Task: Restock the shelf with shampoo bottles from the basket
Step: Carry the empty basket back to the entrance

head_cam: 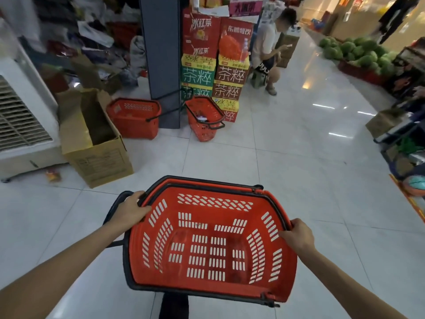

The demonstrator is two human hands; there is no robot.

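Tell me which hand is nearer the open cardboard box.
Left. The left hand grips the basket rim on the cardboard box side; the right hand grips the opposite rim, farther away.

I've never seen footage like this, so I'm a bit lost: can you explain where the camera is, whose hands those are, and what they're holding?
There is no machine here. The single picture comes from a camera worn on a person's head, looking forward and down, so both arms are that person's own. The left hand and right hand grip opposite sides of a red shopping basket, which is empty: no shampoo bottles show. Ahead on the white tiled floor stand other red baskets, an open cardboard box and stacked drink cartons.
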